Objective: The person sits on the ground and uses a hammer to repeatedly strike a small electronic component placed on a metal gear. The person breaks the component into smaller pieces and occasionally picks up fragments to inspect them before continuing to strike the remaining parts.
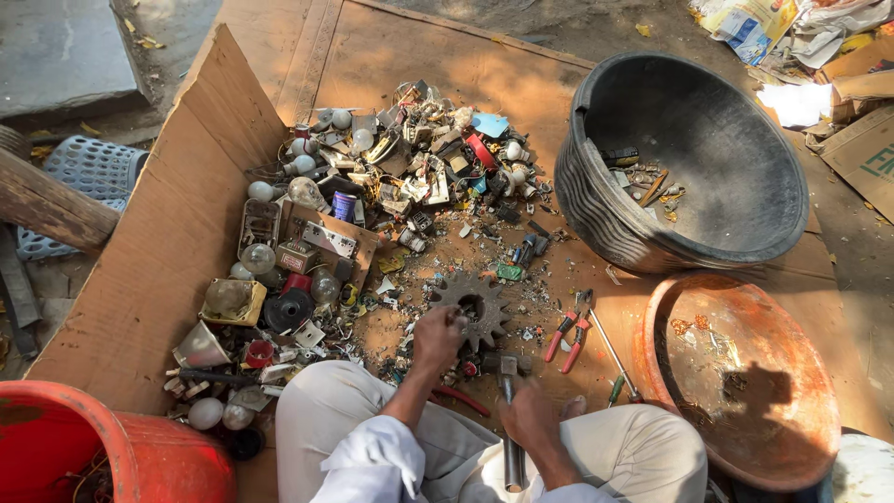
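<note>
**Hammer and gear amid the scrap**

Our right hand point(529, 421) clenches a hammer point(509, 410), its head just below the rusty gear point(472, 305). Our left hand point(438, 337) pinches something small at the gear's rim; we cannot tell what. Red-handled pliers point(566, 335) lie beside it on the cardboard point(158, 270), the black basin point(689, 158) beyond.

gear wheel point(472, 305): rusty metal, rough and dull
hammer point(510, 419): steel, worn grey sheen
pliers point(569, 332): metal with red plastic grips
black basin point(745, 224): matt ribbed rubber, dusty
orange pan point(792, 373): corroded metal, flaky
cardboard sheet point(168, 270): brown paperboard, matt
red bucket point(149, 456): glossy plastic
trousers point(326, 410): pale cloth, soft
</note>
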